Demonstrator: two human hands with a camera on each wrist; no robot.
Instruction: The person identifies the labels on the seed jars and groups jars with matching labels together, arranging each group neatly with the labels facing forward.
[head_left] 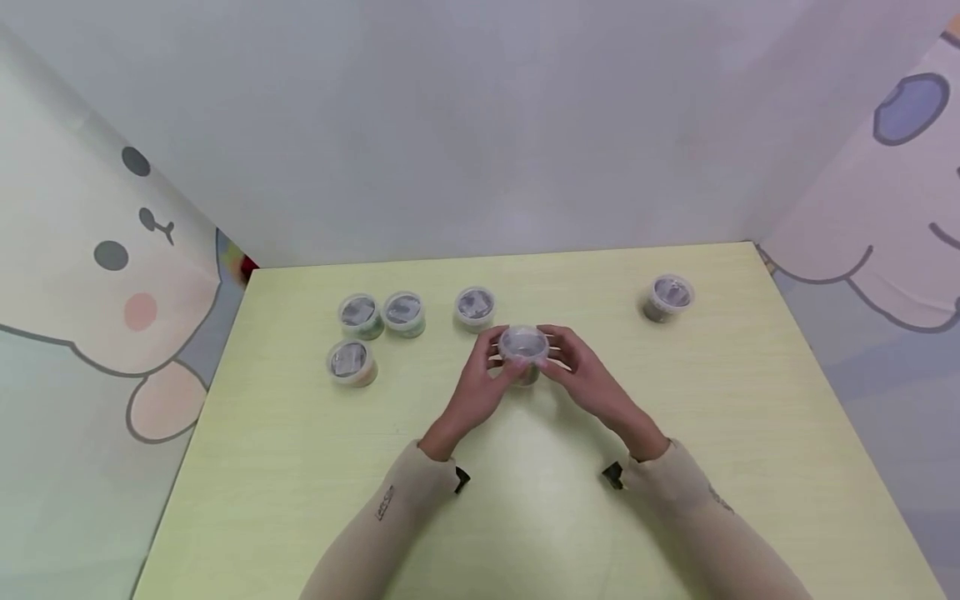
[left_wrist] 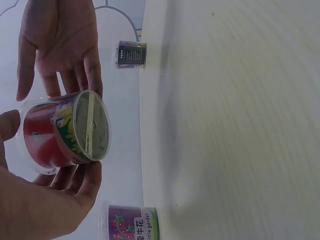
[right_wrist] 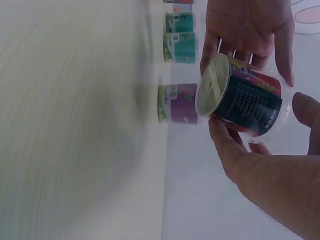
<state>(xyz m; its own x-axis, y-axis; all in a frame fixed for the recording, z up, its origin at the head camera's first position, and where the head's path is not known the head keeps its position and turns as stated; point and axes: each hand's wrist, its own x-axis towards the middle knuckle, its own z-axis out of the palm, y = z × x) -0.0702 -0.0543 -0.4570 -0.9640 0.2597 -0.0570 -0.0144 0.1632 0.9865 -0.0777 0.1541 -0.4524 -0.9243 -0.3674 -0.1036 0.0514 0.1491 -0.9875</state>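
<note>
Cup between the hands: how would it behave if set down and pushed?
The cup would likely slide upright, given its flat base; tipped over, its round wall would probably let it roll. That wall looks glossy, so it may be slippery.

Yellowish table: 3 lidded tubs grouped back L, lone tub nr back ctr, purple-sided tub back R.

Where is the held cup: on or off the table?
Off: the cup shows its underside in both wrist views, clear of the table.
</note>
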